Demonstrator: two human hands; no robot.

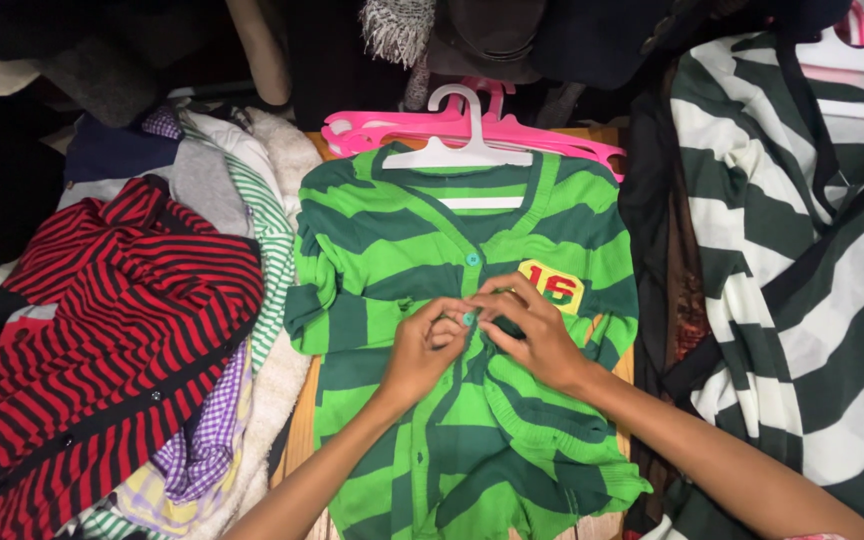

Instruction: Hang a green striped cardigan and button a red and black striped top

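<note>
your green knit cardigan with light and dark green stripes [452, 400] lies flat, front up, in the middle of the view on a wooden tabletop [297, 440], of which only thin strips show at the cardigan's edges. its neck sits on a white plastic hanger [462, 150]. a yellow-and-red sewn patch [552, 285] is on the chest, on your right side.

both your hands meet at the cardigan's front placket, mid-chest. your left hand [424, 350] has its fingers curled, fingertips pinched on the placket edge at a small teal button [468, 319]. your right hand [532, 330] is curled too, thumb and fingers gripping the opposite fabric edge right beside that button. the two hands touch or nearly touch at the fingertips. a second teal button [472, 259] sits higher up the placket, clear of both hands.

under and behind the white hanger are stacked bright pink plastic hangers [402, 130], sticking out past the cardigan's shoulders.

to your left: a red-and-black striped knit cardigan with dark buttons [102, 330] on a heap of other clothes, including a purple checked fabric [202, 440] and a white-and-green thin-striped garment [262, 240].

to your right: a dark green-and-white wide-striped garment [812, 280], just beside the green cardigan's sleeve.

top edge: dark hanging clothes, detail too dim to tell.
</note>
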